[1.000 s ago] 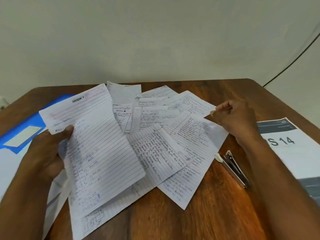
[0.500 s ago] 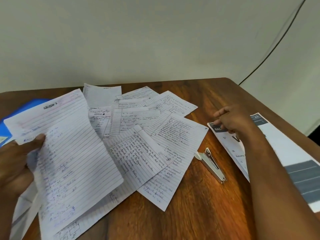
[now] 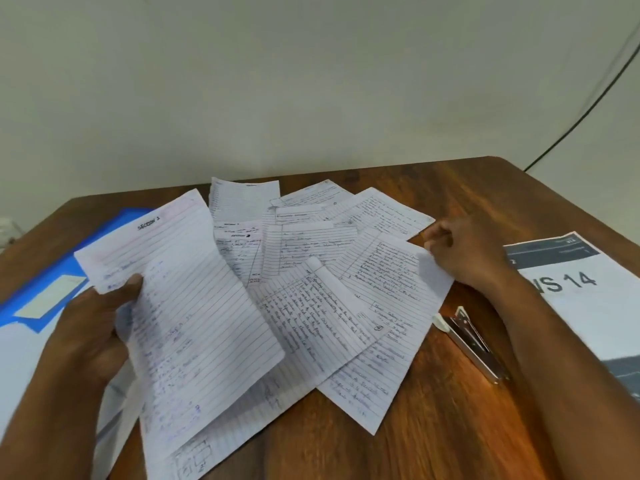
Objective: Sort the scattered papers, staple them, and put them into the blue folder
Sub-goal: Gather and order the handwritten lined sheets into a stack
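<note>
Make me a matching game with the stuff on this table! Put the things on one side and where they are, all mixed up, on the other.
Things:
1. Section 1 sheet
2. stapler
3. blue folder
4. printed booklet

Places:
A. lying at the table's left edge, partly under paper
B. held up in the left hand
C. at the table's right edge, beside the right forearm
D. on the bare wood between the scattered papers and the right forearm

Pairs: 1-B, 2-D, 3-A, 4-C
</note>
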The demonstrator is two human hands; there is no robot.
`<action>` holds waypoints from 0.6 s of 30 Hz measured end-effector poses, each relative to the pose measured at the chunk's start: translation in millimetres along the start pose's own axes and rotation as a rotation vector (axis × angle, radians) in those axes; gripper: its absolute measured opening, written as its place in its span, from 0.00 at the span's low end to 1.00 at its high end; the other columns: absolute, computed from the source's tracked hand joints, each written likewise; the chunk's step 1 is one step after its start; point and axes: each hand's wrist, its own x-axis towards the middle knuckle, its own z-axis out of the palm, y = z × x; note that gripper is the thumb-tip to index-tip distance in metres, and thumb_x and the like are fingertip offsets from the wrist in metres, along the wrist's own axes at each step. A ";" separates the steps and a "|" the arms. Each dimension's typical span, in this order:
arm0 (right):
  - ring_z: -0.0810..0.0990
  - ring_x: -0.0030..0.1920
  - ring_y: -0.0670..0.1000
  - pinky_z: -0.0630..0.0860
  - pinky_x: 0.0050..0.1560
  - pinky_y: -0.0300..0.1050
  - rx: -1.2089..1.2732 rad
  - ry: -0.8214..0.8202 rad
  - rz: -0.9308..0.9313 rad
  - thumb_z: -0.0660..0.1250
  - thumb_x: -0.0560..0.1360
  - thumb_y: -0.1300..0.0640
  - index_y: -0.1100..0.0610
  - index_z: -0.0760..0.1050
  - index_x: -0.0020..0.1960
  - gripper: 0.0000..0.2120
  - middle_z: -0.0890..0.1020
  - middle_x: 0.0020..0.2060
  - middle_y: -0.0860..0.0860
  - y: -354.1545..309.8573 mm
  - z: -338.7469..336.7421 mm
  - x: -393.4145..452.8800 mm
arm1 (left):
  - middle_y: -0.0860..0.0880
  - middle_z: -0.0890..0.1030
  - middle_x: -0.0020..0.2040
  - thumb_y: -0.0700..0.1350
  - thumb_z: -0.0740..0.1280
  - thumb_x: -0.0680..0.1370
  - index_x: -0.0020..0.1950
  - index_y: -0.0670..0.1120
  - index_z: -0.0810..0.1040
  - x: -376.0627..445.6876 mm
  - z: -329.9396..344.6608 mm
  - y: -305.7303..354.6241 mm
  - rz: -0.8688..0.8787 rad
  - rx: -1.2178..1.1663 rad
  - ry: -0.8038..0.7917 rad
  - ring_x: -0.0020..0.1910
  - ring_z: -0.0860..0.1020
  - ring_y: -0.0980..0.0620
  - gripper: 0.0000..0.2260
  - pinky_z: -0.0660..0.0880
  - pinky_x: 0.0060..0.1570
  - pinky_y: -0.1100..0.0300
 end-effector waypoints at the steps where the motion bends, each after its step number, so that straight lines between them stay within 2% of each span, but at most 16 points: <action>1: 0.79 0.49 0.48 0.77 0.49 0.44 0.008 -0.024 -0.048 0.74 0.79 0.52 0.50 0.82 0.58 0.09 0.84 0.58 0.49 -5.4 6.1 -2.4 | 0.60 0.85 0.34 0.40 0.58 0.86 0.40 0.53 0.88 1.5 3.2 0.3 0.008 0.025 -0.015 0.39 0.85 0.55 0.24 0.82 0.34 0.67; 3: 0.79 0.50 0.45 0.75 0.50 0.43 0.037 -0.106 -0.145 0.75 0.78 0.49 0.52 0.82 0.63 0.15 0.85 0.60 0.49 -17.3 15.9 -10.2 | 0.59 0.87 0.37 0.38 0.56 0.87 0.34 0.59 0.89 -4.2 12.3 4.1 0.026 0.028 -0.074 0.39 0.86 0.58 0.31 0.82 0.35 0.67; 5: 0.80 0.55 0.44 0.74 0.53 0.43 0.036 -0.219 -0.252 0.73 0.77 0.42 0.52 0.80 0.67 0.23 0.84 0.63 0.48 -29.1 25.3 -20.0 | 0.59 0.87 0.38 0.37 0.54 0.88 0.33 0.60 0.88 -0.8 13.8 3.1 0.022 -0.016 -0.074 0.37 0.86 0.61 0.33 0.82 0.35 0.67; 7: 0.78 0.64 0.47 0.74 0.62 0.49 -0.040 -0.312 -0.337 0.68 0.76 0.33 0.47 0.75 0.72 0.29 0.80 0.68 0.45 -43.5 33.0 -31.1 | 0.59 0.86 0.36 0.37 0.54 0.88 0.34 0.60 0.88 3.9 4.5 2.1 0.055 -0.022 -0.068 0.35 0.85 0.60 0.34 0.81 0.34 0.67; 10: 0.63 0.79 0.49 0.59 0.79 0.55 -0.170 -0.478 -0.414 0.60 0.76 0.26 0.44 0.61 0.81 0.39 0.65 0.80 0.42 -56.1 42.7 -46.0 | 0.59 0.87 0.38 0.39 0.55 0.88 0.35 0.62 0.89 5.2 3.2 -0.5 0.041 -0.015 -0.043 0.37 0.86 0.61 0.32 0.82 0.34 0.67; 12: 0.53 0.83 0.48 0.49 0.82 0.57 -0.203 -0.548 -0.476 0.54 0.75 0.23 0.40 0.53 0.83 0.42 0.54 0.83 0.42 -62.1 50.8 -51.0 | 0.59 0.88 0.40 0.38 0.54 0.88 0.37 0.62 0.89 4.2 1.4 1.1 0.051 -0.047 -0.057 0.39 0.87 0.59 0.32 0.82 0.36 0.66; 14: 0.47 0.83 0.47 0.44 0.82 0.58 -0.220 -0.584 -0.501 0.51 0.75 0.22 0.37 0.50 0.83 0.41 0.48 0.84 0.42 -64.1 58.2 -52.7 | 0.58 0.87 0.39 0.37 0.54 0.87 0.37 0.60 0.89 4.4 2.2 2.2 0.047 -0.016 -0.003 0.41 0.86 0.54 0.32 0.83 0.37 0.66; 16: 0.44 0.83 0.46 0.42 0.82 0.58 -0.240 -0.600 -0.504 0.49 0.75 0.22 0.35 0.50 0.83 0.40 0.46 0.84 0.42 -65.9 62.2 -53.5 | 0.54 0.87 0.40 0.36 0.56 0.86 0.45 0.52 0.90 4.6 -2.2 1.8 0.031 0.040 0.089 0.41 0.86 0.52 0.25 0.83 0.37 0.65; 18: 0.44 0.83 0.46 0.41 0.82 0.58 -0.258 -0.598 -0.503 0.49 0.74 0.21 0.34 0.50 0.82 0.39 0.45 0.84 0.41 -64.4 63.9 -53.1 | 0.45 0.85 0.50 0.37 0.62 0.85 0.61 0.42 0.81 5.2 -4.8 1.9 0.013 0.037 0.198 0.46 0.84 0.48 0.10 0.85 0.42 0.56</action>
